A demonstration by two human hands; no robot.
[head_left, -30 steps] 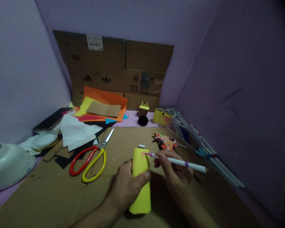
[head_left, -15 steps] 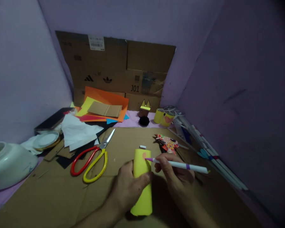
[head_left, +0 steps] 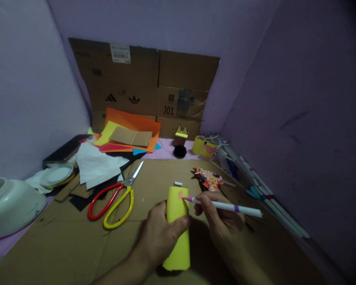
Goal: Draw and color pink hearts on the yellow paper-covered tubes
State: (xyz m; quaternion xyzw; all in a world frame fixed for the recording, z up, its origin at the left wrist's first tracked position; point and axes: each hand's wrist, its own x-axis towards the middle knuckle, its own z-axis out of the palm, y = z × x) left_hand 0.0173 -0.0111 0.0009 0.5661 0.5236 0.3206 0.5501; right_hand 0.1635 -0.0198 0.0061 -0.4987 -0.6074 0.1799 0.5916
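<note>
My left hand is wrapped round a yellow paper tube, which lies lengthwise on the brown cardboard, its thumb across the top. Near the tube's far end is a small orange-pink mark. In my right hand is a white felt-tip pen with a purple tip and band, the tip at the edge of that mark. A small white cap lies just beyond the tube. Left of my left hand rest scissors with one red and one yellow handle, blades apart.
A patterned bundle lies beyond my right hand. Short yellow rolls, one with a heart, stand at the back beside an eared cardboard piece. Coloured paper and white sheets are back left. A pale pot stands far left.
The pen has shifted very slightly to the right with my right hand. My left hand and the yellow tube stay in place.
</note>
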